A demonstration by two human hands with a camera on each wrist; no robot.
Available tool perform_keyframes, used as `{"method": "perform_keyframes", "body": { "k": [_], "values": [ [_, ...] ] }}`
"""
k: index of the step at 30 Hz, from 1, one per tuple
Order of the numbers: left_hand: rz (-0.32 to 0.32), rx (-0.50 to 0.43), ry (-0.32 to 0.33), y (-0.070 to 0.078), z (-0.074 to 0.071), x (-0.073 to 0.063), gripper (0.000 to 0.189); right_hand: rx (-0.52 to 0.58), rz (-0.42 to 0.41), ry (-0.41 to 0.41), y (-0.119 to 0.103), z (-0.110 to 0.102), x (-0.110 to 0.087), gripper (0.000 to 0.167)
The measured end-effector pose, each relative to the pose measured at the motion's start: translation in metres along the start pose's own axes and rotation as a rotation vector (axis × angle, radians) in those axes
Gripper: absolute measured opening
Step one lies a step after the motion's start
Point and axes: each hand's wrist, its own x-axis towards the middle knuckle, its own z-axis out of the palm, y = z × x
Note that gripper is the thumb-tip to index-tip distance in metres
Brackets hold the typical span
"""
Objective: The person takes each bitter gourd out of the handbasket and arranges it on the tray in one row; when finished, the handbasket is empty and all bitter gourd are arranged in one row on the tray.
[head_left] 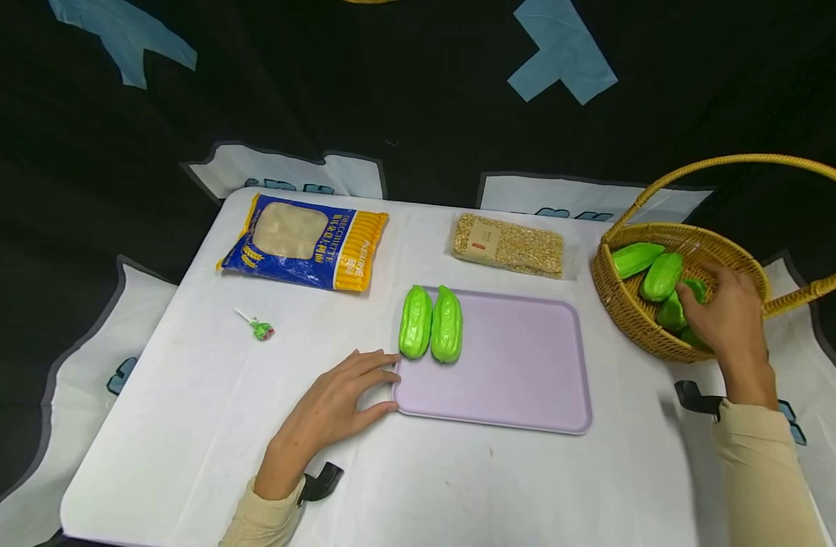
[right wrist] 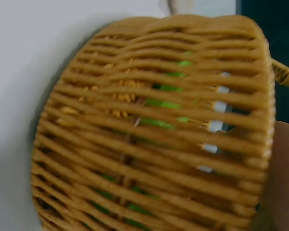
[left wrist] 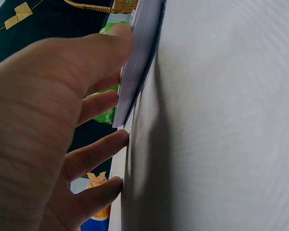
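My left hand (head_left: 332,403) is at the left edge of a pale purple tray (head_left: 520,365), fingers spread and relaxed with fingertips right at its rim. Two green ridged star fruits, one at the edge (head_left: 414,323) and one beside it (head_left: 447,327), lie side by side at the tray's left end. On the right, my right hand (head_left: 729,315) reaches into a woven basket (head_left: 623,323) holding several more star fruits (head_left: 662,276). Its thumb is beside one of them; whether it grips that fruit I cannot tell. Basket weave (right wrist: 149,139) hides most of that hand in the right wrist view.
A blue and yellow pasta bag (head_left: 302,241) lies at the back left, with a green-wrapped lollipop (head_left: 261,329) in front of it. Behind the tray is a clear pack of grain (head_left: 510,245). The basket's tall handle (head_left: 739,159) arches above its opening.
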Motion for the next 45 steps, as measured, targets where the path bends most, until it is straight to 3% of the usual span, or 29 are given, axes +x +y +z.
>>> {"method": "perform_keyframes", "body": {
  "k": [4,13,30,45],
  "values": [
    [-0.001,-0.001,-0.003,0.000,0.000,0.000,0.038,-0.012,0.038,-0.047,0.008,0.000,0.005,0.078],
    [0.007,0.005,0.007,-0.001,0.001,-0.001,0.038,-0.037,0.034,-0.102,0.027,0.000,0.017,0.079],
    [0.006,0.002,0.006,0.000,0.001,-0.001,0.038,-0.140,0.031,-0.233,0.031,0.005,0.032,0.092],
    [-0.010,0.005,-0.012,0.000,0.000,0.000,0.038,-0.049,0.060,-0.069,0.017,0.006,0.022,0.079]
  ]
}}
